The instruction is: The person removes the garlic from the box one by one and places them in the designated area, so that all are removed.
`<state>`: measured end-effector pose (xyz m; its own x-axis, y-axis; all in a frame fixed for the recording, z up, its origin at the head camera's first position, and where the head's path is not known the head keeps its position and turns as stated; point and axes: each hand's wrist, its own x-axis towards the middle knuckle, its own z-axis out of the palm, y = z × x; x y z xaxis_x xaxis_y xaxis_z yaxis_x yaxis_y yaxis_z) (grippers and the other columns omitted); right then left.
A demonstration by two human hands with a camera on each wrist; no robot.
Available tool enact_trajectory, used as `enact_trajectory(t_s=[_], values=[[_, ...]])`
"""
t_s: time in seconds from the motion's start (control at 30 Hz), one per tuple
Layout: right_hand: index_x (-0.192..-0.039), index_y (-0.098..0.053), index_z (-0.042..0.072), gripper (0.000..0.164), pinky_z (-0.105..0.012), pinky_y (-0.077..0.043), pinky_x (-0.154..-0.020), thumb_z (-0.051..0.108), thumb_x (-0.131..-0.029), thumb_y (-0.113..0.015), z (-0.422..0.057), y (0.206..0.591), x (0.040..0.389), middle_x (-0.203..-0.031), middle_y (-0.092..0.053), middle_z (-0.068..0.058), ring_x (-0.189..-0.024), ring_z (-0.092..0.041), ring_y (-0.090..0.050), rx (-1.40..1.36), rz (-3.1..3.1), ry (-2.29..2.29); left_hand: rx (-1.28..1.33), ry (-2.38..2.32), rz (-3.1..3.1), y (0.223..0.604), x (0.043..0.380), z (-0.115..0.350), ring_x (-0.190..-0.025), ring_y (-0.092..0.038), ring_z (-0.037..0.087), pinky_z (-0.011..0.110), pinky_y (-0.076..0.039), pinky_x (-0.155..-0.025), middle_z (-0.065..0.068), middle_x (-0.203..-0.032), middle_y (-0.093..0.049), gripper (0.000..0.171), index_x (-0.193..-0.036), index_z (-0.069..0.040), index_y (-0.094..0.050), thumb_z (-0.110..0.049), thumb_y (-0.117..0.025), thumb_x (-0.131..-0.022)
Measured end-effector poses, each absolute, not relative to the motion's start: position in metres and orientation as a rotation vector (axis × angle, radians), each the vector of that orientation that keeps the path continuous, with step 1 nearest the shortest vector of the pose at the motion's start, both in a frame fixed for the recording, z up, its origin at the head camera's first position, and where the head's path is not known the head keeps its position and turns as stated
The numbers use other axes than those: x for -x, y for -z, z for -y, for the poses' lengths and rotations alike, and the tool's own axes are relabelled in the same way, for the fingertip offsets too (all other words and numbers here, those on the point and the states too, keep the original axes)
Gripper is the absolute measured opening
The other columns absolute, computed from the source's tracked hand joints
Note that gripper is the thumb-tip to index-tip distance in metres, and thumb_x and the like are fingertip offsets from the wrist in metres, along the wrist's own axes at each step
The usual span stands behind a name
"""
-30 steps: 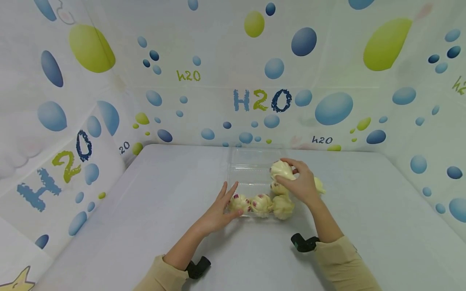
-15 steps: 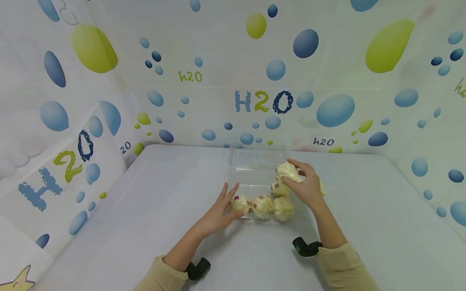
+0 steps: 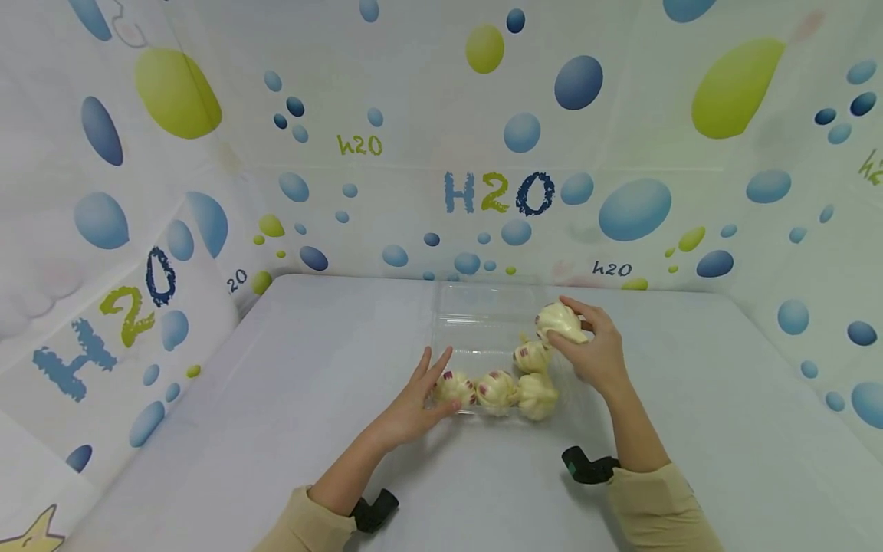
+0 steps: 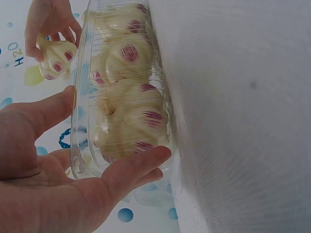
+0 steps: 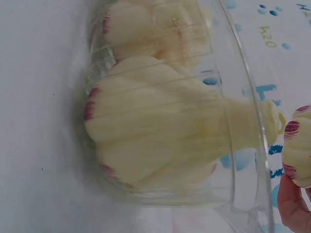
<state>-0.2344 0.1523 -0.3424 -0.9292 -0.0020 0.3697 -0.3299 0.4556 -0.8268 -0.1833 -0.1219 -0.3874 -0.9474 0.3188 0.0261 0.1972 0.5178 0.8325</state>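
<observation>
Holding 1 garlic bulb (image 3: 562,322), the right hand (image 3: 599,351) hovers near the clear container (image 3: 476,358) of 4 bulbs (image 3: 497,388) in the head view. Left wrist: left hand (image 4: 63,194), grip spread wide at its end. Right wrist: bulbs show inside it.

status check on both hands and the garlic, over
Left hand at left end of clear box. Right hand gripping a garlic bulb, held up near far right corner. Four more bulbs in the box. Nothing seen blocking.
</observation>
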Motion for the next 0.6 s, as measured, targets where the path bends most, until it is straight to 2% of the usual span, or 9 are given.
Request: enact_trajectory(t_s=[0.17, 0.3, 0.4, 0.6], values=[[-0.129, -0.052, 0.009, 0.053, -0.021, -0.042, -0.066, 0.013, -0.079, -0.071, -0.157, 0.340, 0.232, -0.126, -0.050, -0.014, -0.096, -0.024, -0.046, -0.288, 2.356, -1.496, -0.454, -1.400, -2.632, 0.387, 0.183, 0.122, -0.134, -0.007, 0.043, 0.063, -0.021, -0.098, 0.018, -0.151, 0.007, 0.077, -0.148, -0.024, -0.015, -0.025, -0.063, -0.087], [-0.126, -0.054, 0.006, 0.050, -0.021, -0.040, -0.075, 0.009, -0.079, -0.070, -0.161, 0.337, 0.231, -0.125, -0.053, -0.013, -0.100, -0.018, -0.046, -0.299, 2.315, -1.497, -0.455, -1.385, -2.641, 0.387, 0.183, 0.121, -0.134, -0.007, 0.043, 0.063, -0.020, -0.098, 0.018, -0.151, 0.007, 0.077, -0.148, -0.023, -0.015, -0.025, -0.063, -0.087], [-0.124, -0.056, 0.005, 0.046, -0.027, -0.037, -0.083, 0.009, -0.080, -0.070, -0.164, 0.336, 0.232, -0.122, -0.055, -0.012, -0.105, -0.016, -0.045, -0.293, 2.295, -1.505, -0.450, -1.380, -2.642, 0.387, 0.182, 0.122, -0.135, -0.007, 0.042, 0.063, -0.020, -0.098, 0.018, -0.151, 0.007, 0.077, -0.148, -0.023, -0.016, -0.026, -0.063, -0.087], [-0.124, -0.055, 0.003, 0.046, -0.044, -0.032, -0.094, 0.011, -0.081, -0.069, -0.171, 0.335, 0.233, -0.122, -0.053, -0.015, -0.108, -0.020, -0.044, -0.252, 2.298, -1.519, -0.455, -1.391, -2.633, 0.386, 0.182, 0.122, -0.134, -0.007, 0.043, 0.064, -0.019, -0.098, 0.019, -0.151, 0.006, 0.076, -0.148, -0.022, -0.016, -0.026, -0.062, -0.088]])
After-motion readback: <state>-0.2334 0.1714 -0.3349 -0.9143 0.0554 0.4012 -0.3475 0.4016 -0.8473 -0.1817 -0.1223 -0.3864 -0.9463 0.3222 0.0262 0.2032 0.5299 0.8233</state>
